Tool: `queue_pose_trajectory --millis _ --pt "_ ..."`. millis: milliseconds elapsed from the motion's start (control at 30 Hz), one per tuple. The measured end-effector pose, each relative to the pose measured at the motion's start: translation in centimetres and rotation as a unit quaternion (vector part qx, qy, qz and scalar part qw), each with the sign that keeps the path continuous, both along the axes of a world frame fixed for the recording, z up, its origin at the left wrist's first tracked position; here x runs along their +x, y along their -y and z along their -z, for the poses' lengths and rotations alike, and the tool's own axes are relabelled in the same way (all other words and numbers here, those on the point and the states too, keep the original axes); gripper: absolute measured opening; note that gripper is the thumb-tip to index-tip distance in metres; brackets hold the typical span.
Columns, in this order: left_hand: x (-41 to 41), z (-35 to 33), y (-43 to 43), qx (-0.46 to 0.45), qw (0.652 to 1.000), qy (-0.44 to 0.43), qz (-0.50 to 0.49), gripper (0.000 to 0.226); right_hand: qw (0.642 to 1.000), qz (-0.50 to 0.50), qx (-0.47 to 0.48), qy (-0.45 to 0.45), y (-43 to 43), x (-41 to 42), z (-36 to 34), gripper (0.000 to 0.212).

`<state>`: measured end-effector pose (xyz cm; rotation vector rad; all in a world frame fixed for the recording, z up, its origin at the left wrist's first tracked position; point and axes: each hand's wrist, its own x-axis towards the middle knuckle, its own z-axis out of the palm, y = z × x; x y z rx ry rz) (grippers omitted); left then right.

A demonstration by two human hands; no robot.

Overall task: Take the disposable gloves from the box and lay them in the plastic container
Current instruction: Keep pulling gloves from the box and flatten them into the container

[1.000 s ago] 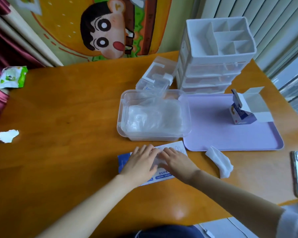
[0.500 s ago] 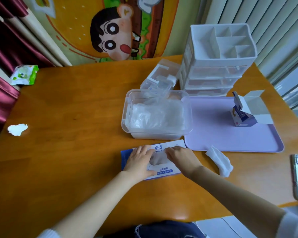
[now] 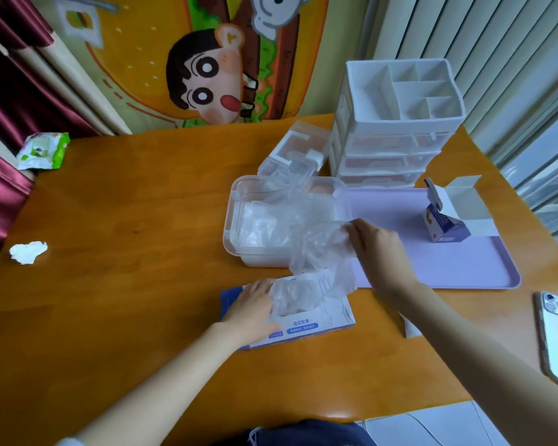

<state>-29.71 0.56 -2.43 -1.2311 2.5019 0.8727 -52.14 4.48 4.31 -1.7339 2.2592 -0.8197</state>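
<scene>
Wooden table (image 3: 136,259): right hand (image 3: 380,249) pinches glove (image 3: 319,249), left hand (image 3: 255,309) rests on box (image 3: 322,326).

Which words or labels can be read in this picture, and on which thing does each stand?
"结实耐用": on the top of the glove box.
Blue labels under it: too small to read.
Small carton: print blurred, cannot be read.
Wipes pack: print blurred, cannot be read.

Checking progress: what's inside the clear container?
A pile of clear gloves lies in the container. The glove in the right hand hides its near right corner; under the pile is covered.
</scene>
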Motion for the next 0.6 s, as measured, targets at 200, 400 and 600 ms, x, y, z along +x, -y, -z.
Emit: queue_pose_trajectory --millis 200,400,600 --pt "0.1 -5.2 1.5 -0.018 0.991 -0.102 -0.079 0.056 1.0 0.016 0.015 -0.011 0.8 -0.7 -1.4 0.037" --pt "-2.9 -9.6 3.0 0.056 0.939 -0.301 -0.153 0.083 0.99 -0.074 0.053 0.111 1.8 1.3 -2.6 0.039" --pt "-4.2 -9.3 5.2 0.02 0.895 -0.376 -0.24 0.007 0.965 -0.083 0.13 0.213 2.4 2.0 -2.1 0.041"
